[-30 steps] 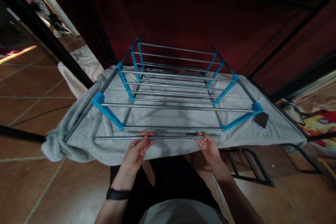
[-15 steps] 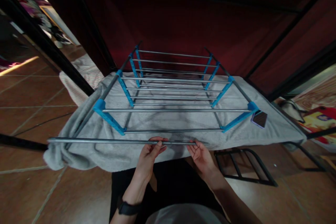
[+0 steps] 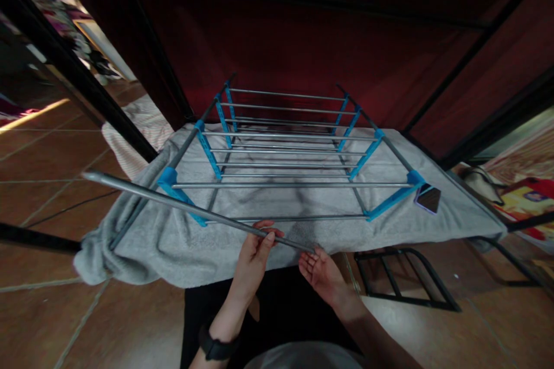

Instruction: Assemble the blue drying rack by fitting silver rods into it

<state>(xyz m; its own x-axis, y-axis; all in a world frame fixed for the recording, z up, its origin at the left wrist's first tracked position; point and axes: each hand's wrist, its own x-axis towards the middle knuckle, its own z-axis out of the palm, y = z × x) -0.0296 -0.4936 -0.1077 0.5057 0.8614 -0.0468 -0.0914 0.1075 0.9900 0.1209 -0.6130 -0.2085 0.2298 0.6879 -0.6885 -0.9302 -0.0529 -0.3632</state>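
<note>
A long grey metal tube (image 3: 173, 200) slants across in front of me, its left end raised and its right end lower. My left hand (image 3: 256, 251) is closed around it, right of its middle. At the tube's right end, my right hand (image 3: 321, 274) has its thumb and curled fingertips on the tip. Just beyond both hands stands a rack (image 3: 281, 185) of metal rods joined by blue plastic brackets (image 3: 184, 199). The tube passes in front of the rack's near left bracket.
A grey blanket (image 3: 242, 259) lies under the rack and hangs over the near edge. A phone (image 3: 427, 199) rests on it by the right bracket. Dark red panels (image 3: 303, 40) rise behind. Low on the right is a black metal frame (image 3: 407, 279) above the tiled floor (image 3: 56, 242).
The tube has tilted from nearly level: its left end has swung up and its right end has dropped. My right hand has moved slightly left and down with that end.
</note>
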